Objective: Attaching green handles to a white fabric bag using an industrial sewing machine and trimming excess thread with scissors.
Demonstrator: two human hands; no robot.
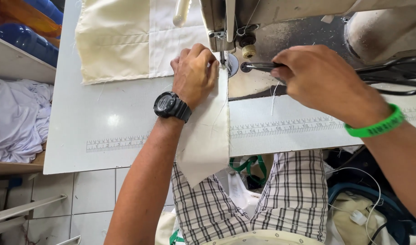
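Note:
My left hand (195, 72), with a black watch on its wrist, presses flat on a cream fabric strip (207, 136) right beside the needle (223, 58) of a sewing machine (262, 18). The strip runs from under the needle toward me and hangs over the table edge. My right hand (319, 77), wearing a green wristband, grips a thin dark metal tool (258, 66) that points left toward the needle area. More cream fabric (117, 41) lies behind the needle at the far left.
The white sewing table (90, 118) has a printed ruler along its front. Black scissors (394, 75) lie at the right on the machine bed. A pile of white cloth (17, 118) sits on a shelf at left. Bags and cords lie on the floor below.

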